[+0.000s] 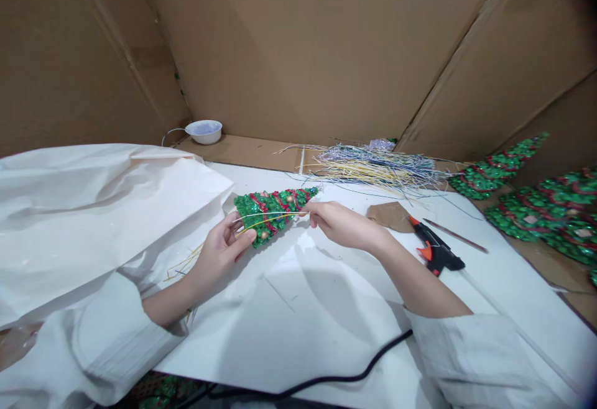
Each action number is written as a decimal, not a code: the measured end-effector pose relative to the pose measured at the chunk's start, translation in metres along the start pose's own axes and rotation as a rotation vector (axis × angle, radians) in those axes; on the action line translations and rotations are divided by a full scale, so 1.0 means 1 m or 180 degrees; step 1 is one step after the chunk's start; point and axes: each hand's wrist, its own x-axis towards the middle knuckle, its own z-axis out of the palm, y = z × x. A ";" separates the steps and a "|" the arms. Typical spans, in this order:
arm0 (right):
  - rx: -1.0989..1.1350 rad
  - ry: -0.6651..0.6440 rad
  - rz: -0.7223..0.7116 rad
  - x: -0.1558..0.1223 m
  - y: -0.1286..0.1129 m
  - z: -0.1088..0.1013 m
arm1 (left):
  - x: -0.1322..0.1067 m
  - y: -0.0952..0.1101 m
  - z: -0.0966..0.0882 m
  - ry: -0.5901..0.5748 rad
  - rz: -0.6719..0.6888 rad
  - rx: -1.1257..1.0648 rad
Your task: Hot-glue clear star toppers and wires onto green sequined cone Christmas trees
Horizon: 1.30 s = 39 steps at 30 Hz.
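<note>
A small green Christmas tree (275, 205) with red garland and little ornaments lies on its side above the white tabletop, its tip pointing right. My left hand (228, 241) is closed around its base end, the thumb on the near side. Along the tree's side run a white and a yellow wire (268, 215). My right hand (326, 219), near the tip, pinches the right ends of these wires between thumb and fingers. The exact grip at the fingertips is partly hidden.
A bundle of coloured wires (382, 170) lies at the back. On the right are a glue gun (436, 250), a thin brown stick (457, 235), a cardboard scrap (392, 216) and more trees (536, 210). White sheeting (93, 210) covers the left; a bowl (205, 132) stands behind. A black cable (345, 379) crosses the front.
</note>
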 end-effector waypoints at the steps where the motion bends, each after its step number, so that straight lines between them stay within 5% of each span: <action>1: -0.0058 0.0094 -0.0049 0.000 -0.002 0.000 | 0.000 -0.001 0.000 -0.0021 -0.0033 -0.0029; 8: -0.0237 0.0476 0.0083 -0.002 -0.007 -0.009 | -0.001 0.000 0.000 -0.0073 -0.0217 -0.0302; 21: -0.0597 0.1159 -0.0370 -0.009 -0.033 -0.018 | 0.002 0.001 -0.001 -0.0162 -0.0483 -0.0741; 27: -0.1035 0.1007 -0.0246 -0.004 -0.053 -0.021 | 0.002 0.001 0.000 -0.0153 -0.0539 -0.0794; 39: -0.1207 0.0570 -0.0373 0.011 -0.064 0.008 | 0.002 0.002 0.003 -0.0140 -0.0602 -0.0799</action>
